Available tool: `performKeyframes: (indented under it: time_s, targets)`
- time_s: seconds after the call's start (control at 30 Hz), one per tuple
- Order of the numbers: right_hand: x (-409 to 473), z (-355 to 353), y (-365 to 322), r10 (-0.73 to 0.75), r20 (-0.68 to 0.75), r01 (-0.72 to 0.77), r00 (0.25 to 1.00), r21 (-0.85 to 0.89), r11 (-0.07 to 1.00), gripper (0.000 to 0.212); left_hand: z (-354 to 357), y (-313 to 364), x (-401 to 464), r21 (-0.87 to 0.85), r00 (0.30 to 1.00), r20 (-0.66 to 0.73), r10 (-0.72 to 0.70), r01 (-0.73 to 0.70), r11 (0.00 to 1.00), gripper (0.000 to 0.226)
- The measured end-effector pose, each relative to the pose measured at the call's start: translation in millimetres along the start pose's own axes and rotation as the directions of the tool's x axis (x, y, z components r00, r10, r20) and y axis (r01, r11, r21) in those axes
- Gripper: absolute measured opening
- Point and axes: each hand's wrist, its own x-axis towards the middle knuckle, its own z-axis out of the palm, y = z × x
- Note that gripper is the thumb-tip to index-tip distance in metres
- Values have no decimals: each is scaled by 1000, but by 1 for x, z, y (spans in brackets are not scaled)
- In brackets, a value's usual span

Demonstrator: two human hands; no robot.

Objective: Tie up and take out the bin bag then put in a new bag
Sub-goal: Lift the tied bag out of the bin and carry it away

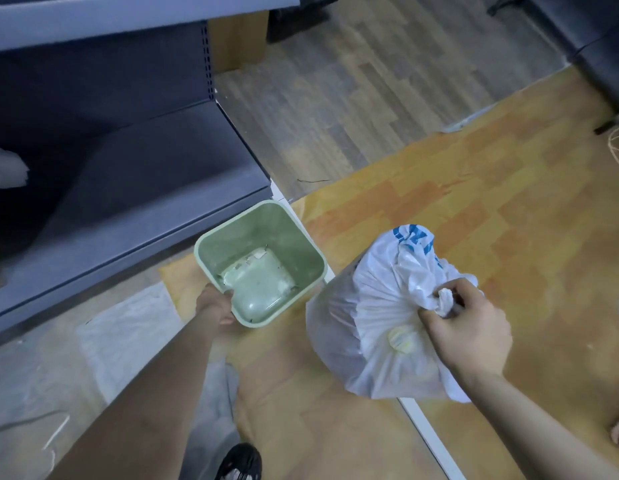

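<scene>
Full bin bag (380, 327) out and clear, just right of the green bin (266, 258), hanging from the knot. Right hand (470, 330) clamped on that twisted knot, fingers curled tight round the bunched plastic. Left hand (216, 308) gripping the near rim of the bin, thumb hooked over the edge, steadying or tilting it.

Risks from here. Thin white film, stretched into radiating creases below the knot: could tear if swung or snagged against the bin's corner. Something pale and lumpy pressing against the skin of the bag, so a weak point likely there. Knot small and stubby; could slip through the fingers if the load shifts. Bin light and held at one rim only, so liable to tip away from the hand.

Materials now. Bin: smooth moulded plastic, squarish with rounded corners, tapering to the base, whitish scraps stuck to the bottom. No liner inside yet. Bag: glossy, crinkly, semi-translucent, blue print on the side far from the bin. Left of the bin, flat on the floor (457, 188), a pale translucent sheet (128, 327), possibly the new bag, hard to say. Behind the bin, a grey metal shelf unit (128, 150), matt and hard-edged. Floor beyond the bin wood-patterned, smooth.
</scene>
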Motion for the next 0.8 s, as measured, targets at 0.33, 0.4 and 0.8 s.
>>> performKeyframes:
  time_s: [0.33,0.4,0.8]
  targets:
    - [-37,-54,-31,-13,106,18,994,-43,999,14,-75,32,-107,405,990,91,108,-136,904,49]
    - [-51,-84,-50,-1,136,6,991,-40,999,13,-99,46,-154,532,973,176,148,-220,818,46]
    - [-115,-278,-166,-548,322,633,772,-314,708,26,-260,116,-426,814,892,129,433,-345,468,33]
